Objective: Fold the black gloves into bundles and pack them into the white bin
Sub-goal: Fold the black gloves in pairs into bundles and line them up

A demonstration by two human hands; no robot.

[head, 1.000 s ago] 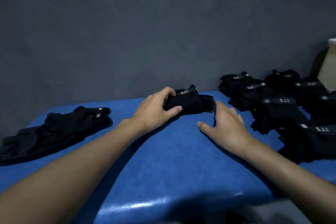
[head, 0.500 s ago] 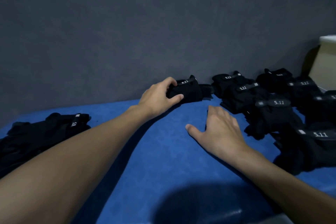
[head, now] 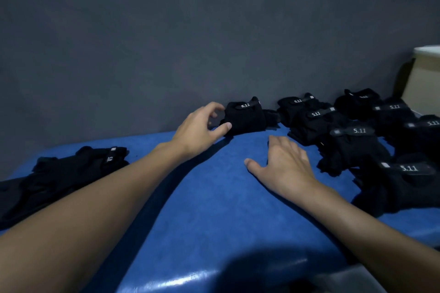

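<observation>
On the blue table (head: pixel 214 197), largest first: what goes in the log? (A)

After the table, the white bin (head: pixel 426 83) at the far right edge. Only 1 corner shows and the inside is hidden. Next is the folded heap (head: pixel 352 147) at right, just before the bin, with 7 label strips (head: pixel 359 130) counted. At left lie the loose gloves (head: pixel 59 178), unfolded. (B)

Hands? (A)

Entry 1: the right hand (head: pixel 285 166) is flat, palm down on the table, fingers straight, holding nothing. Entry 2: the left hand (head: pixel 200 128) curls loosely round the left end of 1 single bundle (head: pixel 245 118), thumb tip on its lower corner. I cannot tell how firm the grip is. That bundle sits at the table's far edge by the grey wall (head: pixel 166 43), just left of the heap. (B)

Progress? (A)

Judged: folding is well advanced, with the loose pile left to do. Packing has not begun as far as visible, since every bundle seen is outside the bin. (B)
</observation>
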